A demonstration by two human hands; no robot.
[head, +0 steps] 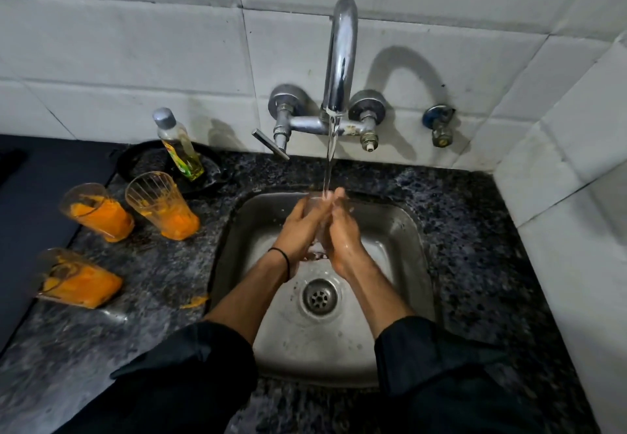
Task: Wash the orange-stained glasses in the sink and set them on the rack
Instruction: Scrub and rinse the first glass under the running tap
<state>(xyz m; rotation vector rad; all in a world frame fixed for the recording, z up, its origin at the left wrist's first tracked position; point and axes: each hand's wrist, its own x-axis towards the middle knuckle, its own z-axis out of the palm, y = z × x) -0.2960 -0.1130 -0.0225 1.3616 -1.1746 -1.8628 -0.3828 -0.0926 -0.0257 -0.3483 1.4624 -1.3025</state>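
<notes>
Both hands are over the steel sink [403, 230], under the running water. My left hand [300, 226] and my right hand [342, 230] are wrapped around a clear glass [317, 204], which is mostly hidden between them; only its rim shows at the top. The stream from the tap [341, 60] falls onto the glass and my fingertips. On the counter at the left stand three glasses with orange residue: one at the back [163, 204], one to its left [96, 211], and one nearer the front left [76, 279].
A bottle of yellow dish liquid [179, 145] stands on a black plate [135, 162] behind the glasses. An orange blob [195, 302] lies on the dark granite counter [475, 230] near the sink's left edge. Tiled walls close in behind and on the right. The drain [319, 297] is uncovered.
</notes>
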